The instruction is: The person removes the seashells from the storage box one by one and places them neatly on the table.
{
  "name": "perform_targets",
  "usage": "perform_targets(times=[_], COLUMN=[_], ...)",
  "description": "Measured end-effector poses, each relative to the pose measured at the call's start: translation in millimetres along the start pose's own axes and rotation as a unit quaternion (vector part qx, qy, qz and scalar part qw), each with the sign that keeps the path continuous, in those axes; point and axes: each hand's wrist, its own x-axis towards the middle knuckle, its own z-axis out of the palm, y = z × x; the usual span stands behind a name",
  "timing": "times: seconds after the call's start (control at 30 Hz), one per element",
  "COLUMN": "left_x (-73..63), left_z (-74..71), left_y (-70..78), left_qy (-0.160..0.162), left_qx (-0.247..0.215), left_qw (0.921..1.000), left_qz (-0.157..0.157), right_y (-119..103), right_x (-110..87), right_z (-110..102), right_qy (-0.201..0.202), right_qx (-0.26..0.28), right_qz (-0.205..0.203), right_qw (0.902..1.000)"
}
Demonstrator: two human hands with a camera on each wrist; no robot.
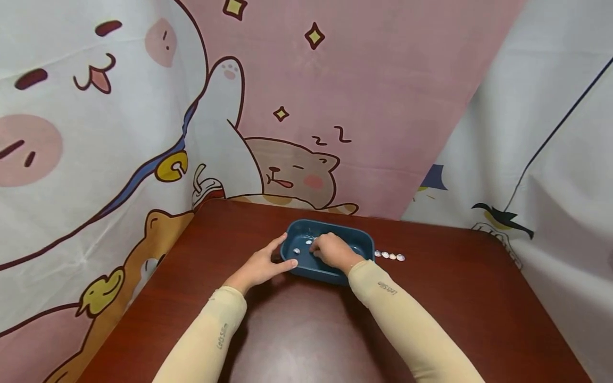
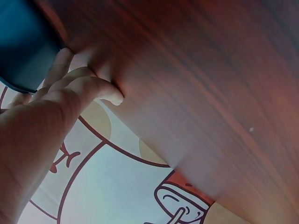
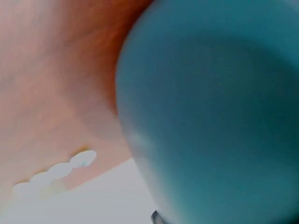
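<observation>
A dark blue rectangular tub (image 1: 306, 273) stands on the table between both hands. My left hand (image 1: 258, 267) braces its left end, with thumb and fingers spread and straight along the rim; in the left wrist view, fingertips (image 2: 117, 96) rest on the tabletop beside the tub. My right hand (image 1: 333, 252) reaches down inside, fingers bent toward the tub's floor. Whether those fingertips pinch anything, I cannot tell. Small whitish shells lie in the tub, one (image 1: 297, 251) near the left wall and another (image 1: 308, 242) by the right fingertips.
Just right of the tub, several small pale shells (image 1: 393, 256) form a row on the reddish-brown table (image 1: 297, 330). They also show in the right wrist view as white ovals (image 3: 60, 171). A cartoon-printed cloth (image 1: 383, 96) hangs behind the table and along its sides.
</observation>
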Motion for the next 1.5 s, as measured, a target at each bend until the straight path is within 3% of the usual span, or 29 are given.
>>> perform_targets(times=[0.17,0.27,0.5,0.77,0.97,1.27,1.5], left_x=[-1.8,-1.9,-1.2,-0.2,-1.6,-1.2,-0.7], left_z=[-3.8,-3.7,-1.4,-2.8,-0.9,0.0,1.3], left_y=[-3.0,-3.8,-3.2,-3.0,-3.7,-6.2,-7.9], left_qy=[-0.002,-0.003,0.000,0.002,0.001,0.008,0.006], left_qx=[-0.004,-0.004,0.000,-0.001,-0.008,-0.004,-0.005], left_qw=[1.0000,0.9999,0.9999,0.9998,0.9998,0.9998,0.9999], left_qz=[0.006,0.012,0.015,0.017,0.018,0.017,0.012], right_y=[-19,-32,-41,-41,-38,-27,-19], right_x=[10.2,17.8,25.7,21.1,21.7,18.8,15.4], right_z=[5,11,19,10,6,8,8], right_qy=[-0.003,-0.007,0.009,-0.001,-0.046,-0.018,-0.032], right_qx=[0.034,0.014,-0.012,-0.096,-0.087,-0.048,-0.007], right_qz=[-0.018,-0.025,0.012,-0.051,-0.068,-0.070,-0.062], right_qw=[0.9993,0.9996,0.9998,0.9941,0.9928,0.9963,0.9976])
